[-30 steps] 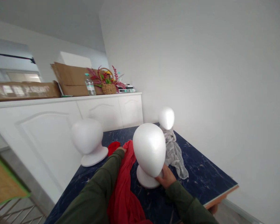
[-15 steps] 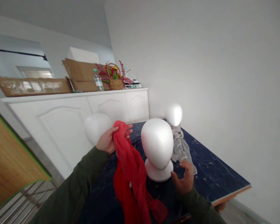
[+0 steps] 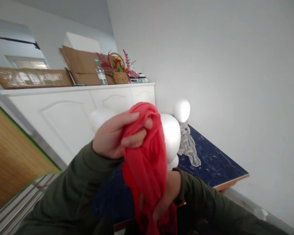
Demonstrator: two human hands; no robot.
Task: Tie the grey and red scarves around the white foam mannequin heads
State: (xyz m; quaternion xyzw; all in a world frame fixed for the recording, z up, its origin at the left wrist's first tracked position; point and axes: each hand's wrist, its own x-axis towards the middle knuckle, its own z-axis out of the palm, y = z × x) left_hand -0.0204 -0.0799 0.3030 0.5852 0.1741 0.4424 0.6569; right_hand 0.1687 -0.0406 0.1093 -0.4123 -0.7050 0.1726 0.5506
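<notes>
A red scarf (image 3: 147, 156) hangs in long folds in front of me. Near its looped top, my left hand (image 3: 120, 132) is closed on the cloth, thumb in front and fingers curled through the fold. Lower down, my right hand (image 3: 168, 192) wraps round the hanging length, its fingers partly hidden by the cloth. Just behind the scarf stands a white foam head (image 3: 171, 135), partly covered from view. Farther back is another foam head (image 3: 181, 110) with a grey scarf (image 3: 188, 145) round its neck. A third foam head (image 3: 101, 117) shows behind my left hand.
The dark blue marbled table (image 3: 213, 163) has a wooden edge at right. Behind it, a white cabinet (image 3: 66, 114) carries cardboard boxes (image 3: 82, 67), a water bottle (image 3: 101, 73) and a flower basket (image 3: 120, 77). A wooden panel (image 3: 17, 156) with green edging stands at left.
My left hand has lifted the red scarf nearer and to the right, now overlapping the middle foam head. My right hand has come from beside that head's base and taken hold of the scarf.
</notes>
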